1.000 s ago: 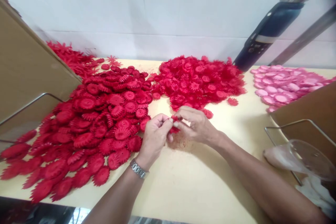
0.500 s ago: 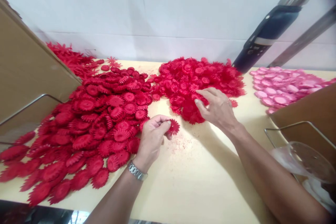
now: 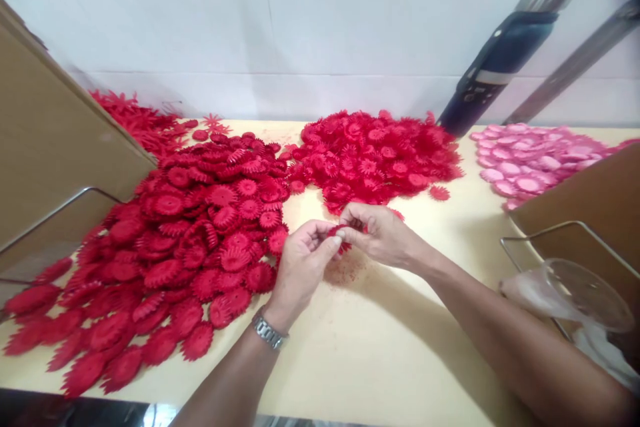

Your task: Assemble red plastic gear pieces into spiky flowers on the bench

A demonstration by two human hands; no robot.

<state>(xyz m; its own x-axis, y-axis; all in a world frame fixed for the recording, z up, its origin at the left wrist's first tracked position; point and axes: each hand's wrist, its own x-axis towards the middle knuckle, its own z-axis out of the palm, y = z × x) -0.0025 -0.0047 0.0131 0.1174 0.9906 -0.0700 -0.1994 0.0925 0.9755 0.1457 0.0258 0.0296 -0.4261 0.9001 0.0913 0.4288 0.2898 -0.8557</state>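
Note:
My left hand (image 3: 306, 265), with a metal watch (image 3: 269, 329) on the wrist, pinches a small red flower-shaped piece (image 3: 345, 247) with a notched edge. The thumb and fingers of my right hand (image 3: 376, 235) close on the same piece from the other side, and the two hands touch or nearly touch. Fingers cover most of the piece. A trace of red shows inside my right hand, but whether it is a second piece I cannot tell. Beyond my right hand lies a heap of small red flower pieces (image 3: 375, 153). Larger red flower pieces (image 3: 185, 227) are piled left of my left hand.
Brown cardboard boxes (image 3: 60, 100) stand at both sides, with bent metal wires beside them. Pink flower pieces (image 3: 530, 163) lie at the back right, near a dark blue handheld device (image 3: 493, 73) against the wall. A clear plastic cup (image 3: 585, 293) is at the right.
My right hand has moved from the back heap down and left to my left hand, and its fingers have closed on the flower piece. The left hand has shifted slightly right.

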